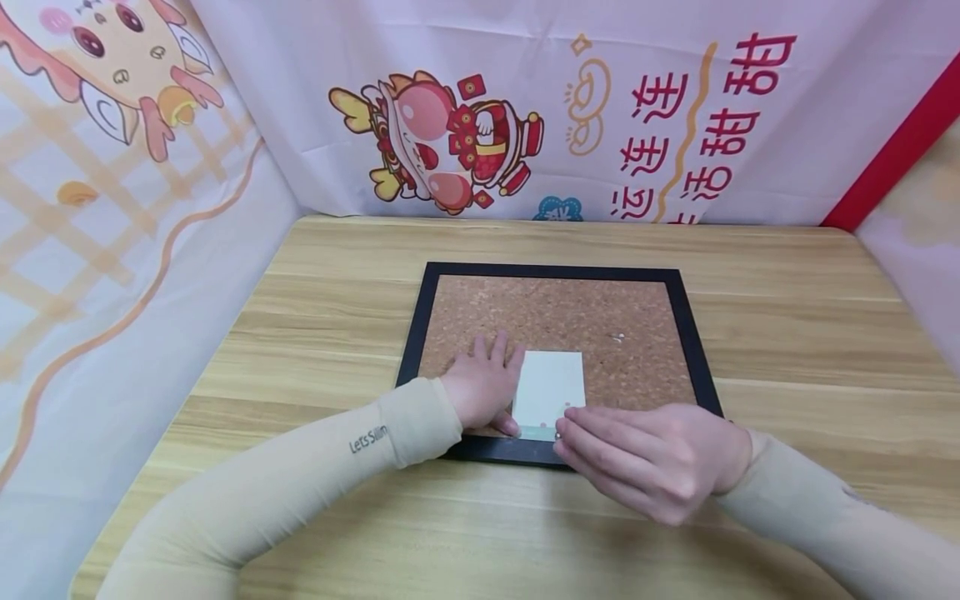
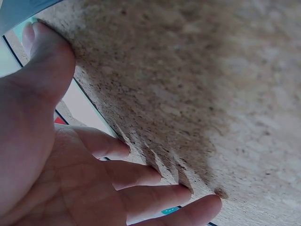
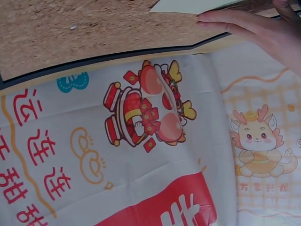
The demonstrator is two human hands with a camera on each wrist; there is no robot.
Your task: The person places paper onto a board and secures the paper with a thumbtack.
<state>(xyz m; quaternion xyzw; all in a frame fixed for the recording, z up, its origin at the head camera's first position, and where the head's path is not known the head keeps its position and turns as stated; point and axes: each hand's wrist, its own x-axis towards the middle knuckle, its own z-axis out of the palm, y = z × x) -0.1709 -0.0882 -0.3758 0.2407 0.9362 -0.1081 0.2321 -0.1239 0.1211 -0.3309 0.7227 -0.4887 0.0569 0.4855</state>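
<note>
A pale sheet of paper (image 1: 551,379) with a light green lower edge lies on a black-framed cork board (image 1: 480,308). My left hand (image 1: 486,385) rests on the cork along the paper's left side, fingers straight and spread, its thumb at the paper's lower left corner. In the left wrist view the left hand (image 2: 89,174) shows its fingertips touching the cork. At the paper's lower right corner, my right hand (image 1: 652,458) has its fingertips drawn together, with a small shiny bit just showing at them; most of it is hidden. The right wrist view shows the left hand (image 3: 263,28) by the paper (image 3: 188,5).
Small silvery pieces (image 1: 617,337) lie on the cork, right of the paper. The board sits on a wooden table (image 1: 337,283). Printed cloth (image 1: 600,108) hangs behind the table, and more printed cloth (image 1: 97,250) hangs at the left.
</note>
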